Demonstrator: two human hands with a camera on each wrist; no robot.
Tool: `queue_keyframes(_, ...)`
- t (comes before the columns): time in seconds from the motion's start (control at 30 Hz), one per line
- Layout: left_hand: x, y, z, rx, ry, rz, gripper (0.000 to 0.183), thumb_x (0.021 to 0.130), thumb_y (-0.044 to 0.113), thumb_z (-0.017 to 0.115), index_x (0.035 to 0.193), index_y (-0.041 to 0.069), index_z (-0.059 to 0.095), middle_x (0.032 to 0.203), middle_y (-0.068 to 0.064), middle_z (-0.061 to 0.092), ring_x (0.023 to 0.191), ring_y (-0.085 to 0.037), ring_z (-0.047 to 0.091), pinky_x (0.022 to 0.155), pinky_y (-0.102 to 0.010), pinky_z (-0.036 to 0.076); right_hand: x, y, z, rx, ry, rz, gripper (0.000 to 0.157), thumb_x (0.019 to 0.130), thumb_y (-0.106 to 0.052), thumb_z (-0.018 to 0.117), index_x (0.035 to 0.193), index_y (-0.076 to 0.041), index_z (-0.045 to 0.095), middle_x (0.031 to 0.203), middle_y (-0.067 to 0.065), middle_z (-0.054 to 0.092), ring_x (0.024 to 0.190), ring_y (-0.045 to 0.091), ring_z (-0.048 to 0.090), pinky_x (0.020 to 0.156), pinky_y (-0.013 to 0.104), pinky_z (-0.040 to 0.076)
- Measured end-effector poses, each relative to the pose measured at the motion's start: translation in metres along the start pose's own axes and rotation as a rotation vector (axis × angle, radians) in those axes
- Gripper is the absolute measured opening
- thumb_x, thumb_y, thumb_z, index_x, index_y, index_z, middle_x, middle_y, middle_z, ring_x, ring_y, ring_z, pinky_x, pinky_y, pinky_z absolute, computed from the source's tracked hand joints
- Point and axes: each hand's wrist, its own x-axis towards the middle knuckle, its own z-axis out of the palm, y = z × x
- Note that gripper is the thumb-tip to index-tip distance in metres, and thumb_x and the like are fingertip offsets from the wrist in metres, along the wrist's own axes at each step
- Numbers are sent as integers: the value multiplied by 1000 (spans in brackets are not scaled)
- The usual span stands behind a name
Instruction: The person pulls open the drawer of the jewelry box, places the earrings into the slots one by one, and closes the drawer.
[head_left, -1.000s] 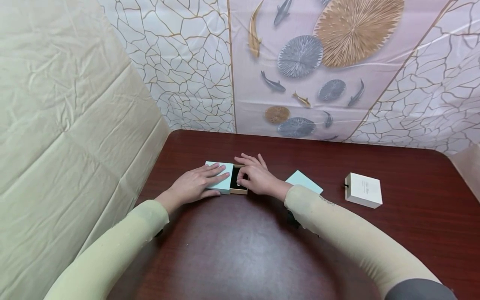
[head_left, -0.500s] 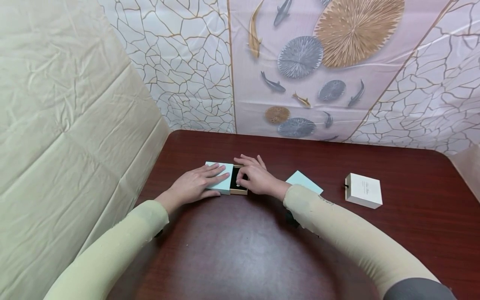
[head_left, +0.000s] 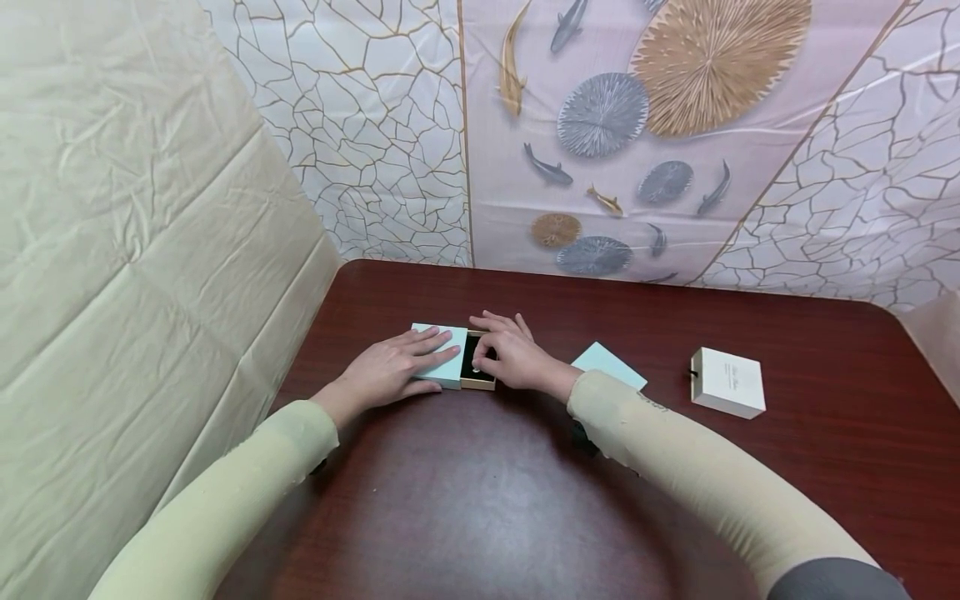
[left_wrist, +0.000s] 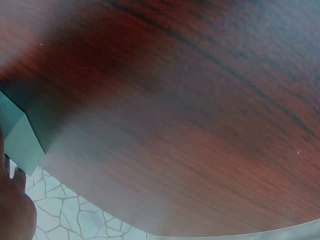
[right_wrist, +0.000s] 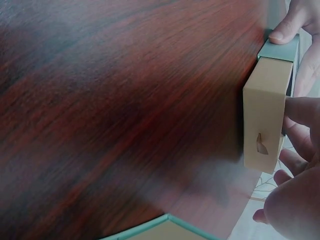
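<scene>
My left hand (head_left: 386,367) lies across the mint sleeve (head_left: 453,368) of a small drawer box, fingers spread over its top. In the right wrist view its thumb (right_wrist: 283,36) touches the sleeve's side. A tan drawer (right_wrist: 265,115) with a short ribbon tab (right_wrist: 261,144) sticks out to the right, lined with a black insert (head_left: 472,343). My right hand (head_left: 513,357) reaches into it, thumb and index finger pinched together at a tiny shiny piece (head_left: 476,370); its kind is hidden by the fingertips. The other right fingers extend past the drawer's far edge.
Behind the right wrist lies another mint piece (head_left: 611,364), partly covered by the sleeve. Farther right stands a white drawer box (head_left: 727,382) with printing and a dark tab. The dark red wooden table (head_left: 450,483) meets patterned cloth at the back and cream cloth (head_left: 150,250) at left.
</scene>
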Motion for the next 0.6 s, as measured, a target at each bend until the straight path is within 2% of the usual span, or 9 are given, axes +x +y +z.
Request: queue_keyframes(0.6,0,0,-1,10,-10,-3,65,101,42,74,159,21,54,164,-8,50,152,-27,47,122,-46,41,2,1,1,21,-19,1,16,105,-17,69,90,-15,75,167,17,43,163,36,23,127,74,7)
